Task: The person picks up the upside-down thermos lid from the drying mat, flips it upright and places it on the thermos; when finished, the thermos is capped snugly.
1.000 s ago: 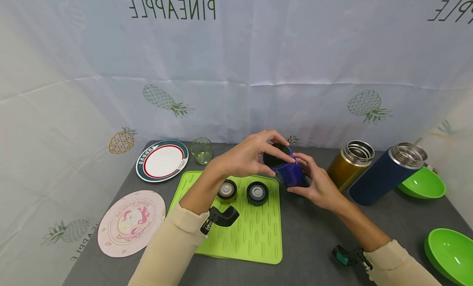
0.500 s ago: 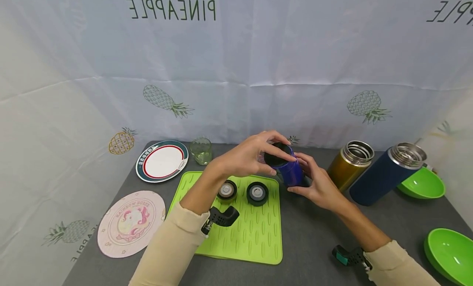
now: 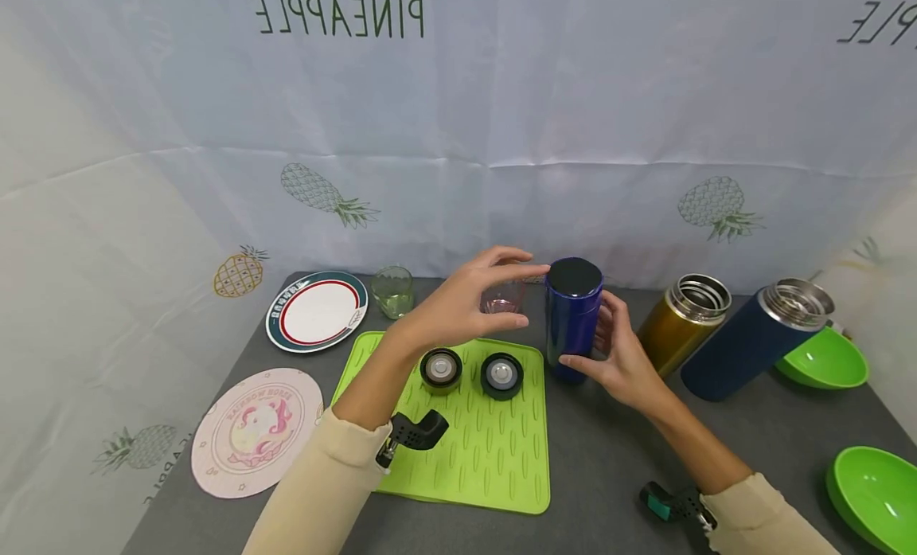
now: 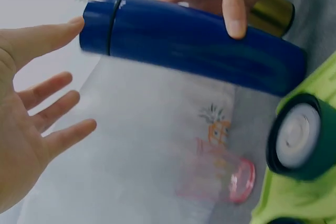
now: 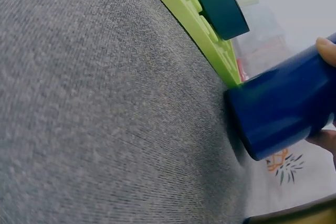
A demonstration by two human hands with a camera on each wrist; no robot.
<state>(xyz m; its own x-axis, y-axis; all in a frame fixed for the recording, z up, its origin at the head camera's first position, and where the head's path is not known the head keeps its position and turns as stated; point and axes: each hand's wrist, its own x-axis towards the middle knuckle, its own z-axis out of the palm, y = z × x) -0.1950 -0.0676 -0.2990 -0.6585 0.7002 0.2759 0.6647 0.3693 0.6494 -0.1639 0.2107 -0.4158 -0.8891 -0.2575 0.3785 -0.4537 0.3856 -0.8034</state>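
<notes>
A shiny blue thermos (image 3: 571, 324) with a black-topped lid (image 3: 575, 277) stands nearly upright beside the green mat's back right corner. My right hand (image 3: 622, 365) grips its body from the right, thumb across the front. The left hand (image 3: 466, 298) is spread to the left of the lid, holding nothing. Its index fingertip is at the lid's edge, touching or very close, in the left wrist view too, where the seam under the lid (image 4: 100, 24) shows. Two more lids, an olive one (image 3: 440, 370) and a dark one (image 3: 501, 375), lie underside up on the mat (image 3: 487, 459).
A gold thermos (image 3: 666, 328) and a larger navy thermos (image 3: 738, 348), both lidless, stand on the right by two green bowls (image 3: 824, 360). A pinkish glass (image 3: 503, 300) is behind the left hand. A green glass (image 3: 392, 292), a plate (image 3: 317, 310) and a pink round mat (image 3: 256, 433) are left.
The blue thermos has gone from tilted toward me to nearly upright, shifting slightly right. My left hand has come off its lid and moved left, fingers spreading. The right hand keeps its grip.
</notes>
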